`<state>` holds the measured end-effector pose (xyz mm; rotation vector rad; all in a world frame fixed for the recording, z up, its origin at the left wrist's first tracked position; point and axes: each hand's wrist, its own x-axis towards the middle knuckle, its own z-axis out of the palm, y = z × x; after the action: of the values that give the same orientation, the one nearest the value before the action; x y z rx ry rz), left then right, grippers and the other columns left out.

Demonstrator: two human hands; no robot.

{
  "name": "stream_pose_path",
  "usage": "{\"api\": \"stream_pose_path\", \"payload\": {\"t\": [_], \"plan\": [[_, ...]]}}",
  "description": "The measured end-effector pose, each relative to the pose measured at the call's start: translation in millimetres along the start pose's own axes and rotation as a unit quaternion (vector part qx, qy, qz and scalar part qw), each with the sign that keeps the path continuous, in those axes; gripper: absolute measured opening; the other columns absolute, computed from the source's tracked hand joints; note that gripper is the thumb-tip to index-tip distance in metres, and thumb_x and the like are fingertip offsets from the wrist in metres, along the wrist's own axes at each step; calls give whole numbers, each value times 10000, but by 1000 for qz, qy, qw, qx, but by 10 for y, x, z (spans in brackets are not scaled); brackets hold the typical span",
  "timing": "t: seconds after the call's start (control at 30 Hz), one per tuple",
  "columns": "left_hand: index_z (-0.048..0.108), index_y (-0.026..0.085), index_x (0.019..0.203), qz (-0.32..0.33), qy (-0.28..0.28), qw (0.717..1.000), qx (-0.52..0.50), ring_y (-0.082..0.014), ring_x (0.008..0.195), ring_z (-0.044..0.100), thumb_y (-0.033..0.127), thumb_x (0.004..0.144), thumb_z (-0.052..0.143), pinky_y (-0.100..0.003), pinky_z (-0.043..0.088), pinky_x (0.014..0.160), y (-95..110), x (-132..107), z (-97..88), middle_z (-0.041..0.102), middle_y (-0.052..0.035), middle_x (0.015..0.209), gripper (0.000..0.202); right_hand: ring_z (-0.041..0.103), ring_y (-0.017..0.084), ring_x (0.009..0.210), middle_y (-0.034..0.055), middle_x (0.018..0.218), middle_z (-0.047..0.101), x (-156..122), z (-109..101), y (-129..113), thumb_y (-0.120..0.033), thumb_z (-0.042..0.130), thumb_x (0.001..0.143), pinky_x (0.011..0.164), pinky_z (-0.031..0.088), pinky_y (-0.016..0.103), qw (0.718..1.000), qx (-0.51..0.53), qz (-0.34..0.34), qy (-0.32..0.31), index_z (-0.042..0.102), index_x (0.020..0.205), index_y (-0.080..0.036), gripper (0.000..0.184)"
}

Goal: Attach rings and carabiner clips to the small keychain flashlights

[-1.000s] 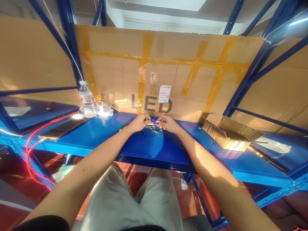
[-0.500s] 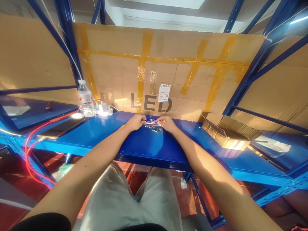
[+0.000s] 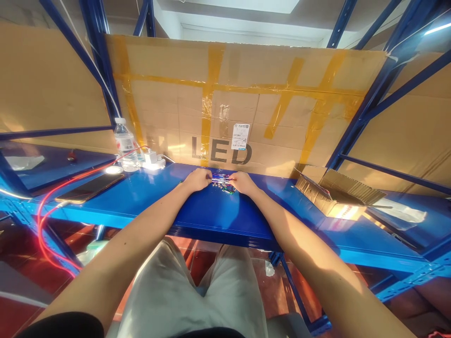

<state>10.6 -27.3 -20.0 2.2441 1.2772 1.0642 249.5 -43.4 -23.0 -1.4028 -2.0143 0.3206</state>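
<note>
At the middle of the blue shelf, near its back, my left hand (image 3: 198, 180) and my right hand (image 3: 243, 182) face each other. Between them lies a bunch of slim shiny pieces (image 3: 221, 179) in purple, blue and silver, too small to name. The fingers of each hand are closed at one end of the bunch, pinching it. Just below it, small glinting green and metallic parts (image 3: 228, 188) rest on the shelf top. My fingertips partly hide the ends of the pieces.
To the left are a phone (image 3: 89, 187), a red cable (image 3: 42, 218), a water bottle (image 3: 127, 145) and white plugs (image 3: 152, 160). An open cardboard box (image 3: 340, 206) stands on the right. A cardboard sheet (image 3: 162, 103) marked LED rises behind the blue shelf (image 3: 218, 218).
Both hands stay in nearly the same place, with small finger shifts. The purple and blue pieces between them show more plainly now, and their glare has changed.
</note>
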Motion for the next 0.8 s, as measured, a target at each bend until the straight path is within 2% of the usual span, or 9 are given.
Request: {"api": "stream_pose_path", "payload": {"t": [0.1,0.17,0.3,0.4,0.53,0.6,0.67,0.73,0.8], "plan": [[736,228,735,-3,2,999,38,-251,787,611,159,741,700,-359,475,836,25,-3,-60,705,-74,824,78,658,176,765,64,870,756,-11,-108,-7,-136,634,807,733,508,286,997,47,38,48,768,835,-165,139],[719,220,725,-16,15,998,62,-265,799,623,168,756,674,-372,479,837,29,-4,-134,708,-86,826,76,660,181,801,70,876,753,-40,-183,-25,-152,638,805,775,512,298,996,57,28,59,758,816,-156,121],[630,207,621,-100,85,982,136,-348,954,660,170,702,721,-418,485,905,-31,-9,-342,675,-115,767,127,640,188,738,45,755,721,-135,-238,-107,-181,639,778,707,484,302,997,72,-12,-39,732,748,-159,101],[515,204,502,-192,86,968,136,-415,1020,660,147,610,780,-471,486,922,-128,-9,-481,608,-111,643,292,636,183,731,32,731,711,-186,-203,-178,-168,620,749,688,461,291,993,80,-30,-83,698,686,-161,101],[490,207,454,-202,56,977,42,-426,1052,661,96,517,823,-453,497,902,-186,-12,-560,520,-72,515,357,613,175,699,20,685,688,-201,-191,-218,-188,621,740,655,443,281,994,68,-32,-82,678,655,-164,105],[580,199,533,-215,24,971,102,-393,1021,680,152,532,846,-408,516,863,-128,-26,-564,616,-83,606,270,629,182,726,31,719,711,-205,-216,-220,-190,620,751,675,459,281,994,62,-28,-82,689,674,-163,106],[695,195,725,-244,-29,943,226,-336,994,698,263,597,845,-347,532,827,-18,-53,-564,735,-96,835,209,649,191,760,43,759,734,-211,-244,-219,-184,617,766,700,475,282,995,53,-19,-84,702,703,-162,108],[735,204,920,-247,-65,920,297,-297,1000,706,313,687,798,-312,535,815,109,-86,-567,763,-104,1040,265,662,197,779,50,776,742,-216,-261,-220,-177,616,780,712,483,281,995,45,-12,-85,705,719,-161,109],[738,211,978,-244,-84,913,315,-290,1007,709,312,721,772,-308,536,811,214,-118,-572,758,-108,1110,278,667,202,789,53,779,742,-216,-265,-221,-171,617,793,717,486,281,996,39,-8,-83,697,715,-162,113]]}}
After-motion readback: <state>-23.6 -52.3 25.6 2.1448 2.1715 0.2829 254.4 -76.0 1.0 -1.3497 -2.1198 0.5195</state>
